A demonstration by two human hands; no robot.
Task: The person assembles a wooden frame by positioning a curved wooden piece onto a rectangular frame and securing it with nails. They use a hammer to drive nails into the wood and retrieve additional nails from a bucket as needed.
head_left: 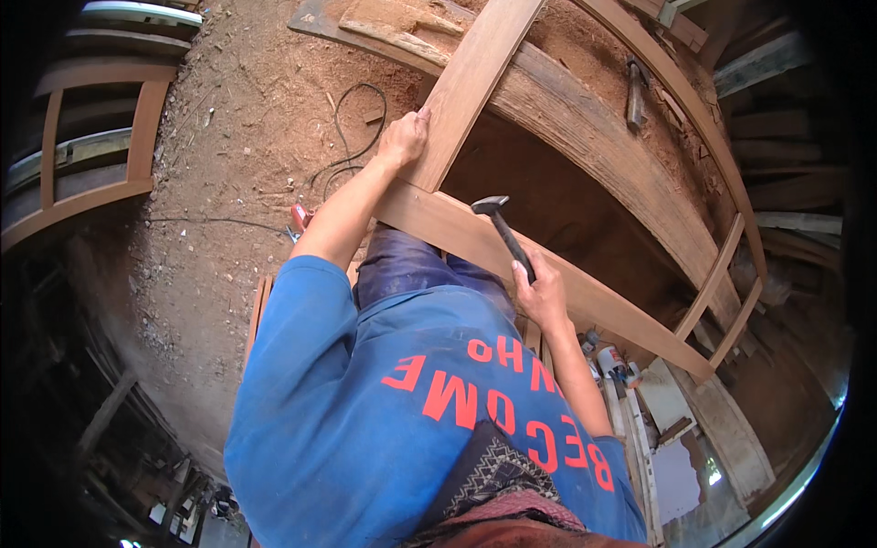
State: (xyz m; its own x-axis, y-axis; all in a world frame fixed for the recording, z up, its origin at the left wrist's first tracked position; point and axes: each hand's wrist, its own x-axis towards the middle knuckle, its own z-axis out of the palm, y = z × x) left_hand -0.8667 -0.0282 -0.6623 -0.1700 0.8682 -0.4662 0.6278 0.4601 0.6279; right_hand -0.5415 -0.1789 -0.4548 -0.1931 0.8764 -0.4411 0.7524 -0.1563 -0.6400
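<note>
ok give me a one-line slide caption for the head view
Left hand gripping a wooden frame, right hand holding a hammer over its near rail, dusty ground to the left.

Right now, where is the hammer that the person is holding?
In the head view, the hammer is just right of centre, gripped in the person's right hand, over the wooden frame's near rail.
</note>
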